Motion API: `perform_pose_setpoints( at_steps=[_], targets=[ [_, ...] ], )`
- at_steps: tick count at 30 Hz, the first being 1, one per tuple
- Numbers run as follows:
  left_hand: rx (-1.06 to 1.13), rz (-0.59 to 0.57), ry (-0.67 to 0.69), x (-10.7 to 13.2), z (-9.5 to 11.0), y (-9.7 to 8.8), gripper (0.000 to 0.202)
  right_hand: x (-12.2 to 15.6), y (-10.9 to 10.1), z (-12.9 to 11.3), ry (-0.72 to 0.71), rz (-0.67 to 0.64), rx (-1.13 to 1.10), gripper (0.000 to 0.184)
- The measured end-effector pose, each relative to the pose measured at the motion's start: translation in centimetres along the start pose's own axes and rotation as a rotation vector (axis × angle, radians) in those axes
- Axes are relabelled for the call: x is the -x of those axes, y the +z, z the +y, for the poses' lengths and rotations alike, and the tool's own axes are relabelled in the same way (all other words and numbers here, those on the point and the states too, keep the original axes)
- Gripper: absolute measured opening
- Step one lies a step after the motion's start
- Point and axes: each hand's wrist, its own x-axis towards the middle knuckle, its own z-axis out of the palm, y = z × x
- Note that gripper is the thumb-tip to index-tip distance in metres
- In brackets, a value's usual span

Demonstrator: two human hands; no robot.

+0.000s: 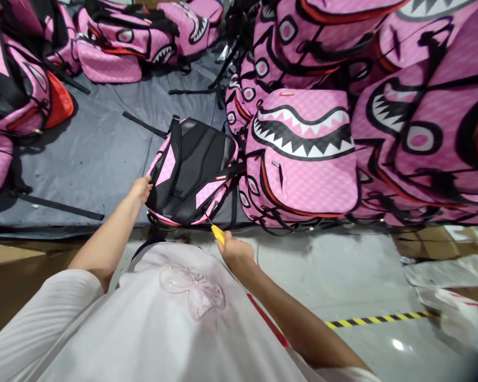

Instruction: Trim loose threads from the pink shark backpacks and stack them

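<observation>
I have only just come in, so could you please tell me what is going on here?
A person in a white top is handling a black-and-pink backpack, which lies strap side up on a grey sheet. The left hand holds its left edge; the right hand holds a yellow-handled tool pointed at its near edge, though whether the tip touches is unclear. To its right is a pink backpack with a toothy-mouth print.

Fairly bright light across my feed, apparently from above, a small white glare on the near right floor [342, 276], soft shadows beside the left bags [30, 93] on the grey counter [95, 154], right edge stretched and blurred, near right corner dark.
</observation>
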Motion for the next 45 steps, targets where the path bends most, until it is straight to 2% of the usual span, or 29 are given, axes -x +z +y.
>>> perform_pose_setpoints(
  at_steps=[3,6,10,14,19,23,25,30,34,40,45],
  targets=[
    [-0.016,-0.076,-0.152,0.1,1.0,0.0,0.018,-2.4,1.6,-2.8,0.094,-0.029,-0.026,0.043],
    [0.022,-0.162,-0.268,0.3,1.7,-0.4,0.017,-5.4,3.1,-4.9,0.175,0.011,-0.074,0.046],
    [0.162,-0.278,-0.323,0.2,1.6,-0.8,0.025,-7.6,4.9,-6.1,0.183,0.089,-0.104,0.044],
    [0.361,-0.429,-0.281,-0.4,0.5,-0.9,0.042,-7.9,5.8,-6.0,0.187,0.097,-0.092,0.042],
    [0.391,-0.53,-0.307,-1.6,-0.6,-1.4,0.051,-8.1,5.4,-6.1,0.227,0.033,-0.116,0.04],
    [0.422,-0.727,-0.295,-2.5,-1.0,-2.0,0.062,-7.5,5.0,-5.8,0.266,0.052,-0.097,0.041],
    [0.42,-0.774,-0.303,-2.9,-1.2,-2.1,0.065,-6.9,5.0,-5.7,0.281,0.047,-0.086,0.04],
    [0.411,-0.728,-0.319,-3.1,-1.4,-1.2,0.067,-6.0,4.9,-5.5,0.295,0.041,-0.123,0.035],
    [0.377,-0.666,-0.299,-2.0,-0.9,-0.8,0.066,-5.2,5.1,-5.3,0.293,0.057,-0.155,0.037],
    [0.341,-0.51,-0.247,-0.4,0.0,-1.3,0.057,-2.9,4.1,-4.9,0.322,-0.105,-0.228,0.034],
    [0.354,-0.517,-0.237,-0.5,-0.2,-0.4,0.052,-1.8,2.7,-5.0,0.338,-0.125,-0.262,0.033]
  ],
)
